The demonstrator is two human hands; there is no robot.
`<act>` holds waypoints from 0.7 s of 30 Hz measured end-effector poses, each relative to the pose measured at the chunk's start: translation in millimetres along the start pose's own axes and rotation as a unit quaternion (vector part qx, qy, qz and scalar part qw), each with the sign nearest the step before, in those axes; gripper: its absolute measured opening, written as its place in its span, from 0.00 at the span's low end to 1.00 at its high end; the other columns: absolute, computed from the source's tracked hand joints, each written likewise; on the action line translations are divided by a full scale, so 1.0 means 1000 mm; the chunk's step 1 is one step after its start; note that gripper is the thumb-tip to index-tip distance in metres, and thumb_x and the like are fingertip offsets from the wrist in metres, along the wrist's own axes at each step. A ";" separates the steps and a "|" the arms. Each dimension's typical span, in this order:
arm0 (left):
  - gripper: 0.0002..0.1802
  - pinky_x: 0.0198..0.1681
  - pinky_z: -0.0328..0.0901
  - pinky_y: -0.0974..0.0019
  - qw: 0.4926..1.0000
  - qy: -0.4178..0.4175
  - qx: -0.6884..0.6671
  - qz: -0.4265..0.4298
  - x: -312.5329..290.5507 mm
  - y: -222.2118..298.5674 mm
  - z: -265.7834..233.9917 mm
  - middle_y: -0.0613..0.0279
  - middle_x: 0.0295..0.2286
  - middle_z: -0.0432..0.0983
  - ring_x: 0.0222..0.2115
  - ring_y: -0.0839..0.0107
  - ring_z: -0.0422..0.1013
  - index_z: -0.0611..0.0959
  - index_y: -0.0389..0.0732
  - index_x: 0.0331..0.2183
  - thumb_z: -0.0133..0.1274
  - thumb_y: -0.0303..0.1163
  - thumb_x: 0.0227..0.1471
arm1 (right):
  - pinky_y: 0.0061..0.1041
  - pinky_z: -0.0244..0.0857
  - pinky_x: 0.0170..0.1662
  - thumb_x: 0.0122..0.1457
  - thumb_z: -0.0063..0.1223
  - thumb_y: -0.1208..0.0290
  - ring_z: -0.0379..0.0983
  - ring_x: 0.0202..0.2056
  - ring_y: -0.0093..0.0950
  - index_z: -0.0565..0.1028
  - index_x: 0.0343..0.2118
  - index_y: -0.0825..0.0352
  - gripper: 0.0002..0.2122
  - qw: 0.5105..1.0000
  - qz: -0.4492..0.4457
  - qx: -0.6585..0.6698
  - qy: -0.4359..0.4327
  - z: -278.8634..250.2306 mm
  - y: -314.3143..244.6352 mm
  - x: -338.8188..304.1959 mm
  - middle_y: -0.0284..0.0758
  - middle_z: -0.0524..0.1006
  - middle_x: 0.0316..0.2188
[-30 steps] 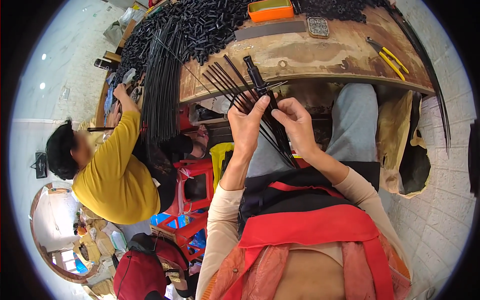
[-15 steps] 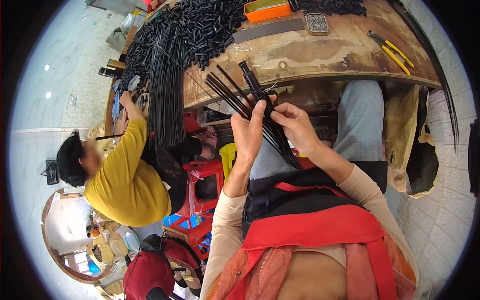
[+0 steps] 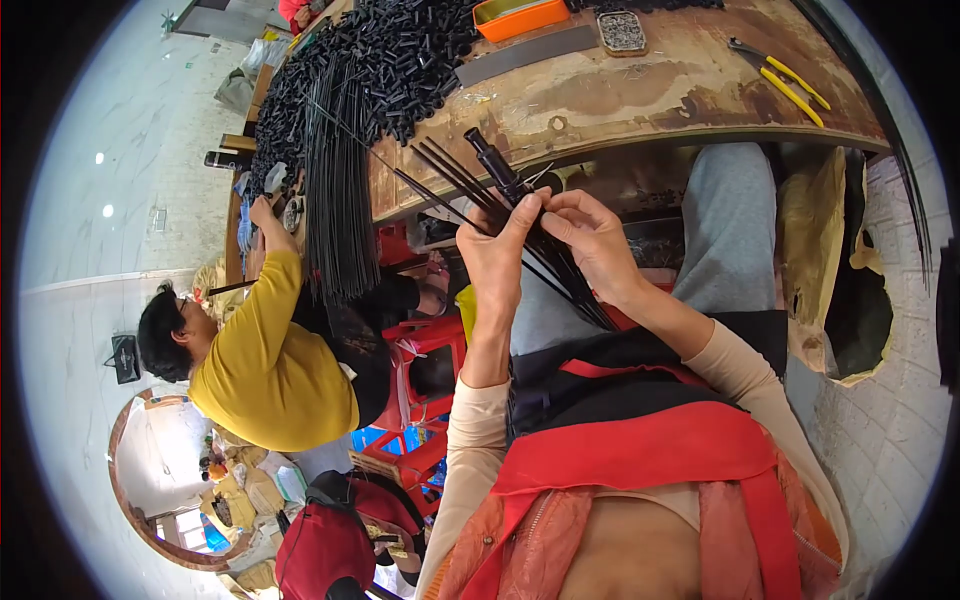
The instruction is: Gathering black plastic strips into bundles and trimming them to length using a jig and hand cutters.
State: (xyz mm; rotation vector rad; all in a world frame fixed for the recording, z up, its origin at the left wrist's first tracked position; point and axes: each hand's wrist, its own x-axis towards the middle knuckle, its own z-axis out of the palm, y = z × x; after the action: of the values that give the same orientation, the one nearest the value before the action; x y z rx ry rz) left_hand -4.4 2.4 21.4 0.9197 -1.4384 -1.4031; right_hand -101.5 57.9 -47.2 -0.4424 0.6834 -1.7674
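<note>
My left hand (image 3: 490, 262) is closed round a bunch of thin black rods (image 3: 450, 172), whose upper ends fan out past the fingers. A short black stepped tube (image 3: 490, 155) points up and away beside them, held under my left thumb. My right hand (image 3: 602, 250) pinches close to the tube's lower part, its fingertips beside my left thumb. What those fingertips grip is hidden. A few thin pale strands (image 3: 541, 172) stick out by the tube. Below both hands the black rods run down to my lap, over the dark apron (image 3: 640, 385).
The worn wooden table (image 3: 640, 100) carries heaped black tubes (image 3: 410, 60), an orange tray (image 3: 520, 30), a grey strip (image 3: 525, 57), a dish of small metal pieces (image 3: 622, 34) and yellow-handled pliers (image 3: 790, 92). Rods (image 3: 340, 190) overhang its edge. A co-worker in yellow (image 3: 275, 350) reaches in at left.
The view has shifted slightly. My right fingertips have moved up closer to my left thumb. One rod in my left hand now leans further left, apart from the others.
</note>
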 end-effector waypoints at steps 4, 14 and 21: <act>0.08 0.43 0.69 0.70 0.998 -0.056 -0.034 -0.003 0.003 0.006 -0.005 0.55 0.33 0.81 0.36 0.72 0.76 0.82 0.30 0.36 0.58 0.24 0.54 | 0.14 0.62 0.41 0.59 0.57 0.76 0.69 0.36 0.13 0.76 0.36 0.67 0.04 1.000 -0.010 0.005 -0.007 0.004 -0.004 -0.001 0.26 0.76 0.32; 0.08 0.45 0.68 0.69 0.992 -0.110 0.057 0.027 0.002 0.007 -0.014 0.52 0.37 0.80 0.39 0.72 0.75 0.80 0.29 0.38 0.53 0.22 0.56 | 0.17 0.61 0.45 0.58 0.58 0.77 0.70 0.37 0.16 0.75 0.33 0.65 0.03 0.989 0.059 0.132 -0.028 0.002 0.000 0.006 0.28 0.76 0.31; 0.07 0.40 0.70 0.71 0.996 -0.041 0.077 -0.004 -0.001 0.014 0.000 0.55 0.31 0.82 0.34 0.74 0.77 0.82 0.27 0.33 0.55 0.23 0.55 | 0.14 0.62 0.41 0.57 0.58 0.78 0.69 0.34 0.14 0.73 0.32 0.65 0.05 0.998 -0.026 0.039 0.046 0.018 0.004 -0.008 0.25 0.74 0.30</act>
State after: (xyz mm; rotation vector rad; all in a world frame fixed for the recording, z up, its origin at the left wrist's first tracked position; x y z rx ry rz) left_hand -3.6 4.4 35.5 0.9736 -1.6241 -1.3637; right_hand -85.5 60.4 -36.2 -0.3290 0.6695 -1.8653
